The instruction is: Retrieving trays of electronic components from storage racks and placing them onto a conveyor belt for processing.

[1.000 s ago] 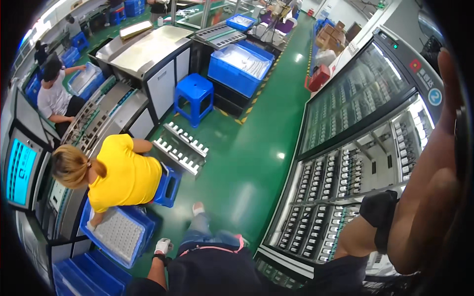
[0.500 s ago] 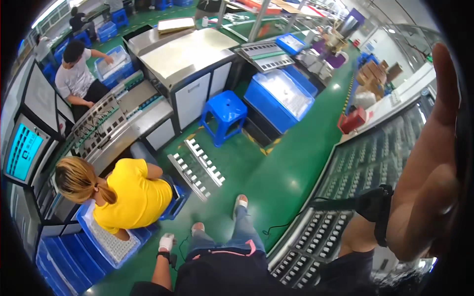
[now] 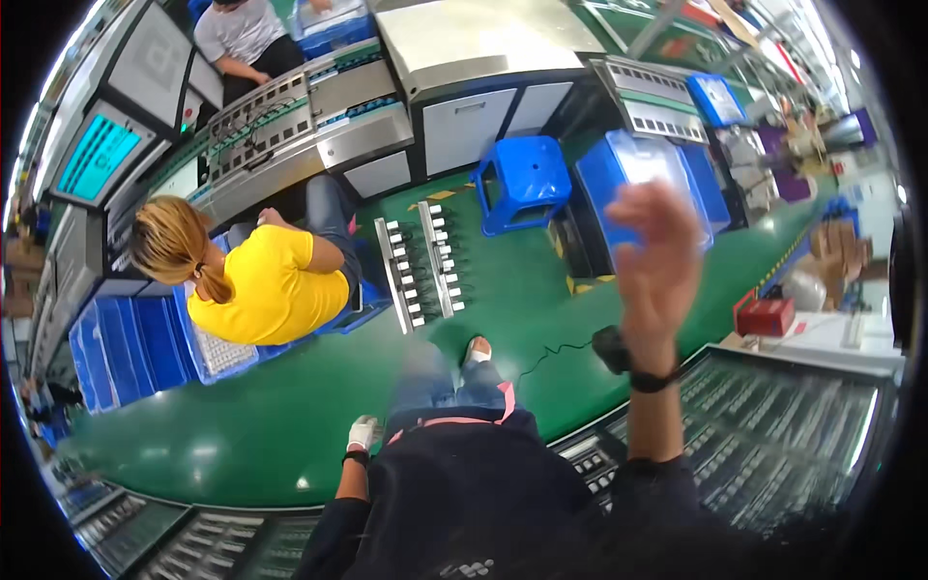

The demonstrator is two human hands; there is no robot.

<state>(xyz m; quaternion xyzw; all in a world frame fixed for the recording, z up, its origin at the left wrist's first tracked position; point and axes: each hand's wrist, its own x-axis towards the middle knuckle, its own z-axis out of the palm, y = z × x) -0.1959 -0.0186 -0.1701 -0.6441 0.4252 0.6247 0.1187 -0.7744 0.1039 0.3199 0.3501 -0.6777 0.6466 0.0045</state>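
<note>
My right hand (image 3: 661, 266) is bare and raised in front of me. Motion smears it a little; its fingers bend loosely and nothing shows in them. A black strap with a small black box (image 3: 609, 350) sits on that wrist. My left hand (image 3: 363, 432), in a white glove, hangs low by my left hip, too small to make out its fingers. Past my feet, two metal bars (image 3: 442, 259) carrying several white blocks lie side by side on the green floor (image 3: 503, 290). Neither hand touches them.
A person in a yellow top (image 3: 266, 285) sits at the left beside blue crates (image 3: 116, 348). Ahead are a blue stool (image 3: 527, 179), a steel-topped cabinet (image 3: 483, 43) and a large blue bin (image 3: 614, 184). Racks of small parts (image 3: 773, 416) stand at right. A thin black cable (image 3: 549, 353) trails across the floor.
My view has turned right and my body has stepped. The raised right hand has moved from the far right edge toward the middle, its fingers now more bent. My left hand still hangs low.
</note>
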